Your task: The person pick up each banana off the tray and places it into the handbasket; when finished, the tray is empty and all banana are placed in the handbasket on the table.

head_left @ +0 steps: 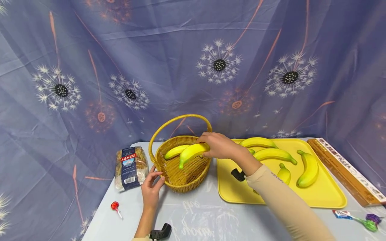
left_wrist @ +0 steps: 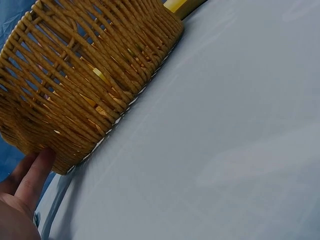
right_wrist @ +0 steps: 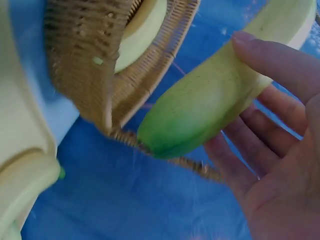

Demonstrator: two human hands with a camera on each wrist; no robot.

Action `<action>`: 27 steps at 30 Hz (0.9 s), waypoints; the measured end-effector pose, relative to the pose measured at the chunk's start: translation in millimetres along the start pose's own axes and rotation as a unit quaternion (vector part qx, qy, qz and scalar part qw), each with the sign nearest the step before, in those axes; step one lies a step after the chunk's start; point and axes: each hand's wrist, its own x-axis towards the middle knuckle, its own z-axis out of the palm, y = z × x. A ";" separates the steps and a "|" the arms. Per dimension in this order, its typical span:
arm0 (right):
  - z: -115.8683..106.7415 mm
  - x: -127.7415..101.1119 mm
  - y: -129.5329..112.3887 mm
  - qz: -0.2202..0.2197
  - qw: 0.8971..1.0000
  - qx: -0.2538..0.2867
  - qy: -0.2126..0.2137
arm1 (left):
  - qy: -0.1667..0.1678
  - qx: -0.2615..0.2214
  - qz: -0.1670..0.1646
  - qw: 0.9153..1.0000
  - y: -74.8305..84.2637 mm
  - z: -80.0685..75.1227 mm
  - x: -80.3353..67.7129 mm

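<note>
My right hand (head_left: 217, 145) grips a yellow banana (head_left: 193, 153) over the right side of the wicker basket (head_left: 187, 188). In the right wrist view, the thumb lies on one side of this banana (right_wrist: 200, 105), fingers on the other, and its green tip points away from the hand. Another banana (head_left: 175, 152) lies inside the basket, beneath the arched handle. My left hand (head_left: 151, 190) holds the basket's left side near the rim, with thumb and index finger close together. The left wrist view shows fingers (left_wrist: 36, 177) against the outer weave; the rest is cut off.
Several bananas lie on a yellow tray (head_left: 324, 197) at right, one a curved banana (head_left: 308, 168). A long pasta box (head_left: 346, 172) flanks it. A pasta bag (head_left: 130, 169) stands left of the basket. Lollipops lie nearby: a red one (head_left: 115, 206) and a green one (head_left: 368, 225).
</note>
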 end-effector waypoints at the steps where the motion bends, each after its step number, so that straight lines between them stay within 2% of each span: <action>1: 1.8 7.4 -1.2 -0.002 1.000 0.000 -0.002 | 0.002 -0.002 0.003 1.000 -0.1 -0.1 -0.2; 6: 12.2 41.6 -10.6 -0.010 1.000 -0.002 -0.021 | 0.001 -0.013 0.011 1.000 0.2 -1.0 0.1; 10: 24.8 65.4 -19.1 0.005 0.998 -0.015 -0.055 | -0.002 -0.011 0.005 1.000 12.4 -1.5 0.8; 13: 35.9 80.6 -22.2 0.022 0.996 -0.024 -0.080 | 0.002 -0.012 0.006 1.000 11.5 -1.9 1.5; 16: 46.3 91.7 -25.3 0.037 0.993 -0.045 -0.101 | 0.008 -0.014 0.012 1.000 -1.0 -2.8 1.8; 22: 63.1 102.8 -35.8 0.098 0.977 -0.116 -0.147 | 0.002 -0.008 0.015 1.000 -0.4 0.0 0.4; 27: 75.5 107.2 -41.0 0.139 0.963 -0.148 -0.178 | 0.004 -0.003 0.003 1.000 -0.9 -1.1 0.0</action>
